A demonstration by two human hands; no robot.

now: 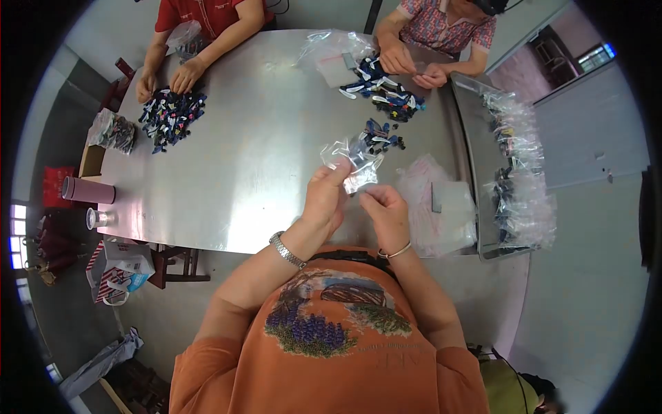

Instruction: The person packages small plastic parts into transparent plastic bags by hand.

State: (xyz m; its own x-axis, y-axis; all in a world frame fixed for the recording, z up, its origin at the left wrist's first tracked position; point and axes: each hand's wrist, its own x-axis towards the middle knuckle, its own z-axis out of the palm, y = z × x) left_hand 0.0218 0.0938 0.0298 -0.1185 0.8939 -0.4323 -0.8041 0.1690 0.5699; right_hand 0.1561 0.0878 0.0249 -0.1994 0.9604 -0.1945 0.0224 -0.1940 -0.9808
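1. Nearest, the right hand (387, 210) has thumb and fingertips pinched together on the lower edge of a clear bag (361, 177).
2. Here's the left hand (327, 196), clamped on the same bag's left side, above the table (255, 145).
3. Just past the bag sits a small heap of dark pieces (380, 136).
4. Farther off, a person in red (205, 19) touches a bigger heap (172, 116).

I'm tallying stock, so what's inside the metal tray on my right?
The metal tray holds a row of clear plastic bags, some showing dark pieces inside. Anything lying under the bags is covered and can't be seen.
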